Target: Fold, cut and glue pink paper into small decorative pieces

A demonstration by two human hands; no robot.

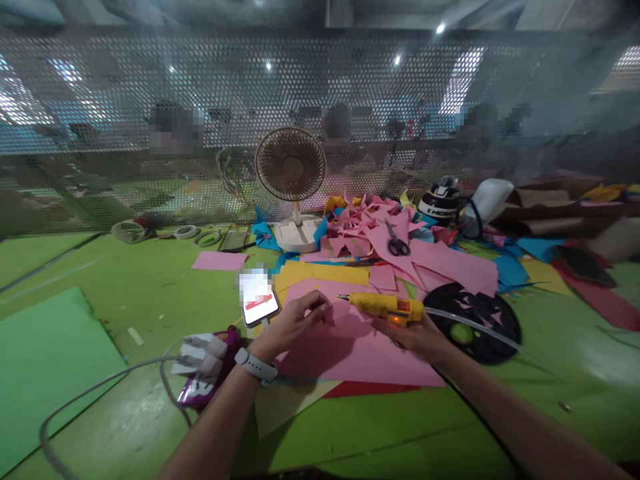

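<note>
My right hand [411, 333] is wrapped round the grip of a yellow hot glue gun [383, 305]. The gun's metal nozzle points left, a small orange light glows on its side, and a long clear glue stick [480, 325] sticks out from the back. Just left of the nozzle, my left hand [300, 321] is closed with its fingers curled; whatever they hold, if anything, is hidden. Both hands are over a large pink paper sheet [345, 363] lying on the green table. My left wrist wears a watch with a white strap [256, 365].
Beyond the hands are a phone [259, 300], yellow paper [325, 272], a desk fan [291, 167], and pink scraps with scissors [397, 245]. A black disc [453, 293] lies right; a purple power strip with plugs [203, 357] lies left. A perforated metal screen [350, 87] rises behind.
</note>
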